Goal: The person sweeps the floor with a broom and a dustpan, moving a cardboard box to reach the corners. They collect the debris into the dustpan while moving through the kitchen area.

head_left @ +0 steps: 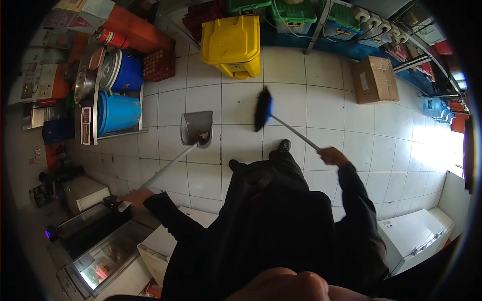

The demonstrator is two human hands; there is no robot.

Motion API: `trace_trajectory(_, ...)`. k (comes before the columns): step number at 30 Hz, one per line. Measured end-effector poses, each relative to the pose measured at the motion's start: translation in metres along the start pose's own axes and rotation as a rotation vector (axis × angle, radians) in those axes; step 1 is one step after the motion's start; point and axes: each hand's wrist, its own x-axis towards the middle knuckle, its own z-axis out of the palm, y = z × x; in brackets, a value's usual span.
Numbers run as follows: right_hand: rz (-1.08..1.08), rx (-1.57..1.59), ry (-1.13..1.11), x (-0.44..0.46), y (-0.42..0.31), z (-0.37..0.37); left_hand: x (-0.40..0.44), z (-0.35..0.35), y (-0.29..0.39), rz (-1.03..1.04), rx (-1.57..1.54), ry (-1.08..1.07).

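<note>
My left hand [136, 195] is closed round the upper part of the grey dustpan's long handle. The dustpan [197, 125] rests on the tiled floor in front of me to the left, with some debris inside near its handle side. On the right, my right hand [332, 156] grips the pole of a broom. The broom's blue head with dark bristles [263, 108] is over the floor to the right of the dustpan, apart from it. Whether the bristles touch the tiles I cannot tell.
Ahead stands a yellow bin [232, 45]. A cardboard box [375, 80] is at the right, near water bottles [438, 109]. A rack with blue tubs [118, 113] stands at the left. White freezers [412, 237] are at the lower right, and a display case [108, 256] is lower left.
</note>
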Motion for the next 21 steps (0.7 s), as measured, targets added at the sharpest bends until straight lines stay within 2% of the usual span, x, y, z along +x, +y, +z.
trace_trajectory(1,0.053,0.093,0.028,-0.033,-0.002,-0.017,0.021,-0.005,-0.033,0.181,0.201,-0.034)
trace_trajectory(2,-0.059,0.020,-0.018,-0.060,0.005,-0.036,0.031,-0.004,-0.050,0.366,0.401,-0.070)
trace_trajectory(3,-0.181,-0.386,0.038,-0.081,0.014,-0.059,0.024,0.004,-0.051,0.367,0.395,-0.081)
trace_trajectory(4,-0.297,-0.791,0.100,-0.095,0.017,-0.073,0.010,0.009,-0.052,0.344,0.657,-0.132)
trace_trajectory(5,-0.079,-0.391,0.292,-0.108,0.010,-0.072,-0.004,0.014,-0.052,0.320,0.923,-0.182)
trace_trajectory(6,0.139,0.018,0.467,-0.117,0.003,-0.070,-0.024,0.026,-0.039,0.325,0.925,-0.195)
trace_trajectory(8,0.113,-0.063,0.554,-0.106,0.014,-0.085,-0.063,0.063,-0.007,-0.283,0.339,-0.007)
trace_trajectory(9,0.050,0.075,0.528,-0.093,0.026,-0.096,-0.063,0.071,-0.016,-0.289,0.339,-0.020)
trace_trajectory(10,-0.016,0.209,0.500,-0.096,0.008,-0.071,-0.061,0.076,-0.031,-0.139,0.430,-0.060)
trace_trajectory(11,0.041,-0.250,0.743,-0.094,-0.012,-0.043,-0.061,0.085,-0.044,0.015,0.516,-0.096)
trace_trajectory(12,0.036,-0.248,0.750,-0.099,-0.032,-0.022,-0.060,0.098,-0.051,0.009,0.511,-0.102)
trace_trajectory(14,0.015,-0.299,0.712,-0.101,-0.054,0.005,-0.055,0.124,-0.061,-0.358,0.260,-0.085)
trace_trajectory(18,-0.110,-0.392,0.617,-0.102,-0.110,0.072,-0.066,0.185,-0.076,-0.389,0.465,-0.091)
trace_trajectory(19,-0.170,-0.207,0.478,-0.089,-0.115,0.071,-0.060,0.193,-0.088,-0.435,0.424,-0.093)
trace_trajectory(20,-0.225,-0.490,0.328,-0.060,-0.112,0.052,-0.063,0.208,-0.099,-0.489,0.375,-0.093)
trace_trajectory(21,-0.420,-0.682,0.187,-0.032,-0.118,0.046,-0.076,0.221,-0.090,-0.493,0.375,-0.123)
